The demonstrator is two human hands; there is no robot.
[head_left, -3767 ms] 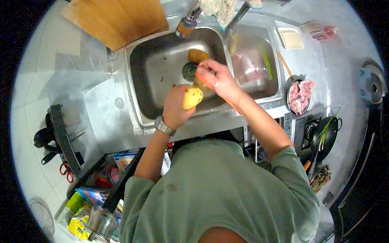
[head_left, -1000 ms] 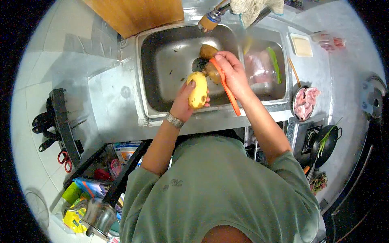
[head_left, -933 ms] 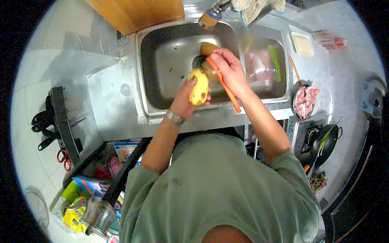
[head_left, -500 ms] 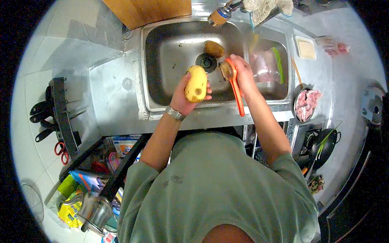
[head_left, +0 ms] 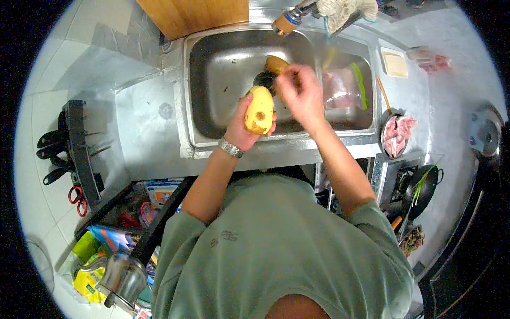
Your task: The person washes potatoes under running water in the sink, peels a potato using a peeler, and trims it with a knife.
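Observation:
My left hand (head_left: 245,123) holds a mostly peeled yellow potato (head_left: 259,109) over the front of the large sink basin (head_left: 212,106). A dark round spot shows on the potato's lower part. Just right of it, my right hand (head_left: 303,95) is raised with curled fingers, slightly blurred by motion. What it holds cannot be made out, and the orange peeler does not show. Behind the hands, an unpeeled brown potato (head_left: 277,65) lies in the basin beside the dark drain (head_left: 264,80), both partly covered.
A clear bag with a green seal (head_left: 342,90) lies in the smaller basin. The faucet (head_left: 287,22) hangs over the back. At right are a bowl of raw meat (head_left: 397,137) and a black wok (head_left: 424,191). A knife rack (head_left: 79,151) is at left.
My right hand has moved left and turned towards the potato, and the orange peeler seen in it before is no longer visible. The held potato has shifted and tilted slightly.

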